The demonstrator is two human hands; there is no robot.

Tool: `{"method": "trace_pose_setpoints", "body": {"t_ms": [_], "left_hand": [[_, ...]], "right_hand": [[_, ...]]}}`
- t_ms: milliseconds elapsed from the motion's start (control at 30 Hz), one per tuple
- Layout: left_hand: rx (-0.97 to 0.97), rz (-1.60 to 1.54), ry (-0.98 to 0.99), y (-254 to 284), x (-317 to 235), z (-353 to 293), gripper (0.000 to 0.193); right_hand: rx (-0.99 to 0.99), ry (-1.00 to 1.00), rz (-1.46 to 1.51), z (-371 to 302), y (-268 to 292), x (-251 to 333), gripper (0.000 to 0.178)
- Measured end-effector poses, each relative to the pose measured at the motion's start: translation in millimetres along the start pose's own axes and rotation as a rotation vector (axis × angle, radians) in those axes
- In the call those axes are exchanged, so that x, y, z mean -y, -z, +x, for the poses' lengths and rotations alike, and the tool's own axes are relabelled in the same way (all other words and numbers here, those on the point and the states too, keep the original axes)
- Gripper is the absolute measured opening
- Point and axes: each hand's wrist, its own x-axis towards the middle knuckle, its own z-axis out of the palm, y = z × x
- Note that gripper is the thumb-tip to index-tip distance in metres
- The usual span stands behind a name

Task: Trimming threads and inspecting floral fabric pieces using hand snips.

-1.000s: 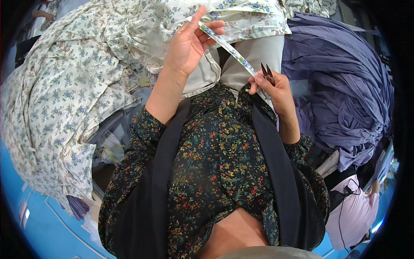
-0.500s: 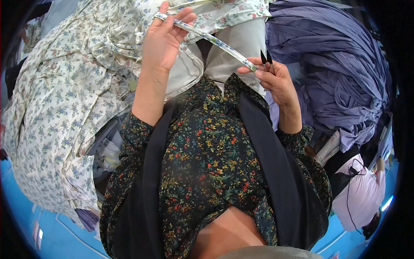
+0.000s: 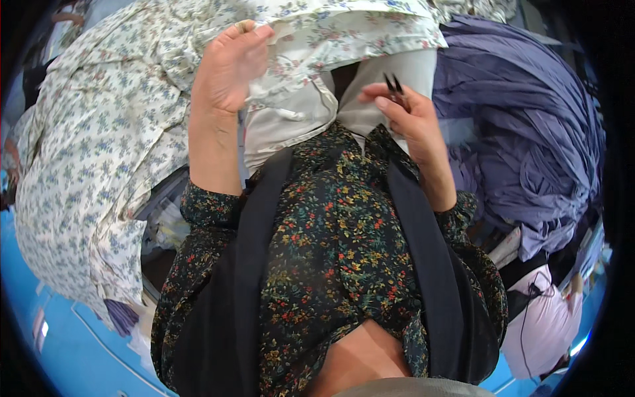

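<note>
My left hand [image 3: 228, 69] is raised over the white floral cloth, thumb and forefinger closed together. Beneath it a narrow pale fabric strip [image 3: 288, 114] dangles, blurred in part, its end over my lap. It seems to hang from that hand, though its upper part is hidden. My right hand [image 3: 413, 119] is curled around small thread snips [image 3: 394, 85], dark blades pointing up and apart. Its forefinger reaches to the left, slightly blurred, and the strip is no longer in it. White floral cloth [image 3: 370, 33] lies across my light trousers [image 3: 393, 69].
A large heap of white floral cloth [image 3: 86, 172] covers the left side. On the right is a bulky pile of purple-blue cloth [image 3: 522, 106]. A person in a pale pink top [image 3: 539, 324] is at the lower right, over a blue floor [image 3: 73, 337].
The strip stretched between both hands has left my right hand and now hangs down by my left. My left hand moved left and down; the right shifted slightly left, keeping the snips.
</note>
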Motion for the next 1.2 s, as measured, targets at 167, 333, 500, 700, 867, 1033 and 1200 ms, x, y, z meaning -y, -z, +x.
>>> {"method": "trace_pose_setpoints", "body": {"t_ms": [167,333,500,700,867,1033,1200], "left_hand": [[-0.211,0.599,-0.155,26,-2,-15,0.026],[-0.442,1.472,-0.878,27,27,-38,0.025],[-0.063,1.393,-0.064,-8,55,-67,0.021],[-0.050,0.014,0.098,-17,98,-19,0.042],[-0.026,-0.176,0.086,-22,87,-7,0.035],[-0.054,-0.164,0.105,-27,88,-1,0.036],[-0.067,-0.173,0.073,-32,86,3,0.034]], "right_hand": [[0.052,0.078,-0.354,64,-39,-51,0.021],[0.171,-0.121,0.057,55,-48,-29,0.010],[0.158,-0.224,0.236,44,-40,-17,0.017],[0.095,-0.309,0.061,23,-11,2,0.024],[-0.012,-0.297,-0.057,-6,51,5,0.021],[-0.070,-0.264,-0.092,-25,76,6,0.020],[-0.153,-0.195,-0.071,-34,96,0,0.020]]}}
